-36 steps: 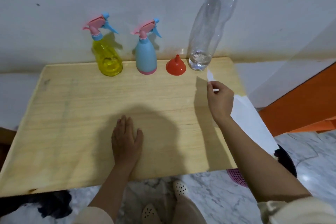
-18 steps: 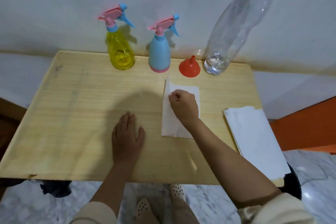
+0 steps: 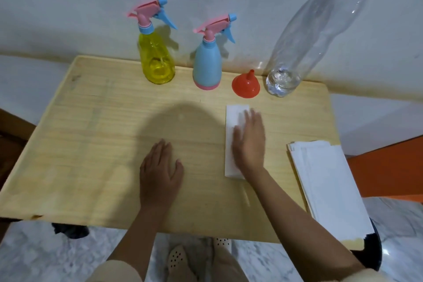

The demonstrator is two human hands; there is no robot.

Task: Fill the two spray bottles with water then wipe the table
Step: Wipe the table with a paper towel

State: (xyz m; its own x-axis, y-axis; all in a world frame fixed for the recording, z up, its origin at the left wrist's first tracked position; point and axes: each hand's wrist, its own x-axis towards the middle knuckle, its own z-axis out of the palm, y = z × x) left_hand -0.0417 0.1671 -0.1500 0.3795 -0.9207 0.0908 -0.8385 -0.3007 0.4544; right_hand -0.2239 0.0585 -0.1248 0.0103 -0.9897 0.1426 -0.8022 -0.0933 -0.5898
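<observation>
A yellow spray bottle (image 3: 157, 62) and a light blue spray bottle (image 3: 207, 66), both with pink and blue trigger heads, stand at the back of the wooden table (image 3: 91, 144). An orange funnel (image 3: 246, 86) sits upside down beside them. A tall clear plastic bottle (image 3: 304, 36) with a little water at the bottom stands to its right. My right hand (image 3: 249, 142) lies flat, fingers spread, on a folded white paper towel (image 3: 231, 158) lying on the table. My left hand (image 3: 160, 174) rests palm down on the bare wood, holding nothing.
A stack of white paper towels (image 3: 329, 190) lies along the table's right edge. The wall runs right behind the bottles. An orange surface (image 3: 389, 167) is at the right. Marble floor and my feet show below the front edge.
My right hand took a paper towel from the right side, laid it on the table's middle, then opened from a pinch to a flat palm on it. The left hand stayed put.
</observation>
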